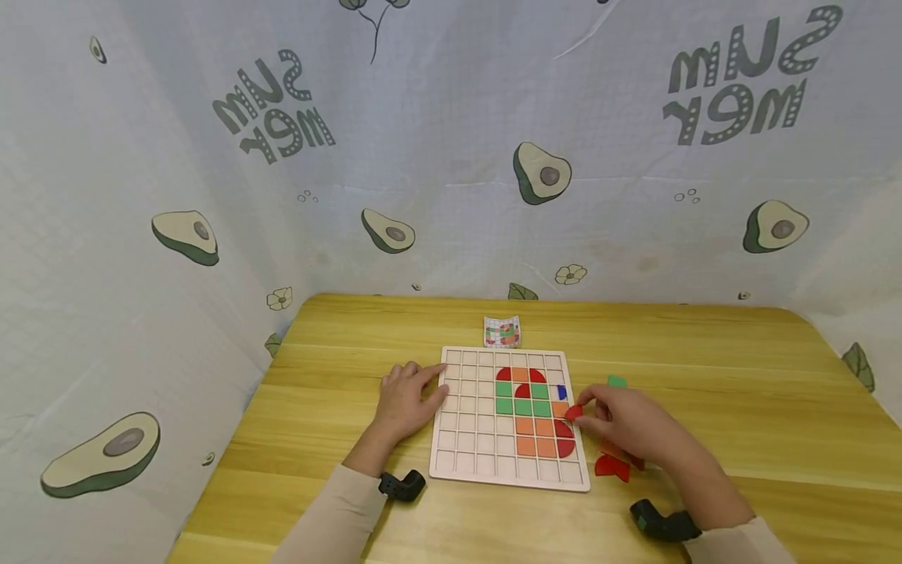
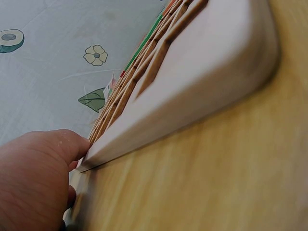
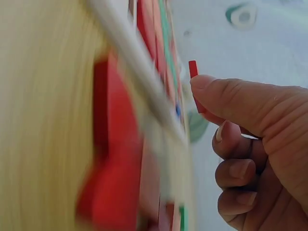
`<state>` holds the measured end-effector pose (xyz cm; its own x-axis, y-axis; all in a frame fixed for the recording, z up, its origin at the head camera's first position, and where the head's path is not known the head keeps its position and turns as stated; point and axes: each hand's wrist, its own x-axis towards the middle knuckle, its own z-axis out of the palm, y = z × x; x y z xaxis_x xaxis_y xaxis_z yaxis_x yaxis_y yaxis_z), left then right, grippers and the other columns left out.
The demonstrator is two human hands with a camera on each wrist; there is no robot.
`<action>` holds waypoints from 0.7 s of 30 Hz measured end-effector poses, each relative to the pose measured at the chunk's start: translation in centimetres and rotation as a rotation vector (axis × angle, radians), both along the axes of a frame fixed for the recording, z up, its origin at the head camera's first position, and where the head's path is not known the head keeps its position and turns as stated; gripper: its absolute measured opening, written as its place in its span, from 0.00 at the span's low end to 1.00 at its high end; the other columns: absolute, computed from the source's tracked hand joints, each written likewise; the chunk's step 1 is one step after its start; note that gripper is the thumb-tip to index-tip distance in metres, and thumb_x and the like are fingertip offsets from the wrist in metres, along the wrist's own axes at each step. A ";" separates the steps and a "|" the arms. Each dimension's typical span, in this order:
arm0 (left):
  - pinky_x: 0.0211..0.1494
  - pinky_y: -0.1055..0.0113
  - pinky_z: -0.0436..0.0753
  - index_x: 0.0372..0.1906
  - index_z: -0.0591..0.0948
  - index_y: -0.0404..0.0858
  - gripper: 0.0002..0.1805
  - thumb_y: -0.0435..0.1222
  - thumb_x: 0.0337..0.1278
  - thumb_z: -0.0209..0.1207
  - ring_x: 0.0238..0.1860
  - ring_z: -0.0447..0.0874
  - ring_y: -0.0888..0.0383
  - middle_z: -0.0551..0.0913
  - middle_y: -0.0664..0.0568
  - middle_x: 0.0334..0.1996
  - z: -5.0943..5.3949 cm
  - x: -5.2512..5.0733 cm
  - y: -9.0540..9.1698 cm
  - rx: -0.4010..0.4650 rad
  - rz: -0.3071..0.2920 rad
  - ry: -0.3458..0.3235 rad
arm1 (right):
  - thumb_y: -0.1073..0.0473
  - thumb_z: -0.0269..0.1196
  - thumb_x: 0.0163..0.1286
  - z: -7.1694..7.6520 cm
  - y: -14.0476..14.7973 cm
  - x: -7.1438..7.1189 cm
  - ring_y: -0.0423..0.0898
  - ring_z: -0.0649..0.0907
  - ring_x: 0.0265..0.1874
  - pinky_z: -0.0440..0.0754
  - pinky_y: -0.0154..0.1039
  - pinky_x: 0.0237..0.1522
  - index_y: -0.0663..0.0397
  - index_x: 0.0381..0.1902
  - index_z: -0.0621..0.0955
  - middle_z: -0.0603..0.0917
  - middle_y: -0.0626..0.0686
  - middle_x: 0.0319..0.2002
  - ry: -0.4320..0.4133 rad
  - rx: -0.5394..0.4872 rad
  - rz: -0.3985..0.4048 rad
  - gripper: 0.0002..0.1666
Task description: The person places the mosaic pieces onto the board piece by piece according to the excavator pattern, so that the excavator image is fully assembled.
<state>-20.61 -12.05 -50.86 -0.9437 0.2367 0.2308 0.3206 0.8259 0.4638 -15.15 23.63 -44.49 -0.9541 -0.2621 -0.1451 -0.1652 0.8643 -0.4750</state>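
Firstly, one square board of pale wood (image 1: pixel 458 441), gridded into shallow cells, lying flat on a yellow wood-grain table (image 1: pixel 296 446). Seated in its cells: flat green squares (image 1: pixel 523 407), flat orange squares (image 1: pixel 546 447), dark red rounded pieces (image 1: pixel 565 448) and one small blue piece (image 1: pixel 561 392).

Item, right hand (image 1: pixel 634 427): thumb and forefinger pinch one flat bright-red piece (image 1: pixel 574 412) with a curved edge, raised over the board's right edge; the other fingers curl in, around nothing visible.

Item, left hand (image 1: pixel 405 403): thumb and forefinger extended apart, touching the board's left edge, grasping no piece.

Item, loose red pieces (image 1: pixel 611 468) beside the board, partly under the right hand; a green piece (image 1: pixel 617 381) beyond it.

Item, small printed paper card (image 1: pixel 502 332), behind the board.

Step in hand, as judged: placing a piece. Next move likely calls for aligning its straight sides with a cell and lowering it; which cell cannot be told.
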 end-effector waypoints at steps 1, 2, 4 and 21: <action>0.42 0.63 0.59 0.64 0.82 0.54 0.23 0.52 0.67 0.59 0.35 0.63 0.59 0.75 0.56 0.33 0.0 0.0 0.0 0.000 -0.001 0.003 | 0.46 0.70 0.67 0.1 -0.6 0.0 0.40 0.70 0.19 0.65 0.33 0.21 0.46 0.46 0.83 0.72 0.45 0.22 0.002 -0.002 0.012 0.15; 0.42 0.63 0.59 0.64 0.82 0.54 0.23 0.52 0.67 0.59 0.35 0.63 0.59 0.75 0.56 0.33 0.0 0.0 0.0 0.000 -0.001 0.005 | 0.47 0.70 0.67 0.2 -1.3 -0.1 0.40 0.70 0.19 0.65 0.33 0.21 0.46 0.45 0.84 0.72 0.44 0.22 0.006 0.001 0.025 0.15; 0.42 0.62 0.59 0.64 0.83 0.54 0.23 0.52 0.67 0.59 0.35 0.63 0.59 0.75 0.56 0.33 -0.1 0.0 0.0 0.001 -0.001 0.008 | 0.48 0.71 0.67 0.3 -2.8 -0.2 0.38 0.69 0.18 0.65 0.32 0.22 0.47 0.44 0.84 0.71 0.43 0.20 0.030 0.011 0.066 0.13; 0.42 0.63 0.60 0.65 0.82 0.54 0.24 0.52 0.67 0.59 0.36 0.64 0.59 0.75 0.57 0.33 -0.1 0.0 0.1 -0.001 0.006 -0.006 | 0.48 0.73 0.64 -1.3 -9.1 -0.9 0.39 0.70 0.22 0.67 0.35 0.27 0.45 0.42 0.84 0.72 0.43 0.21 0.055 0.027 0.148 0.13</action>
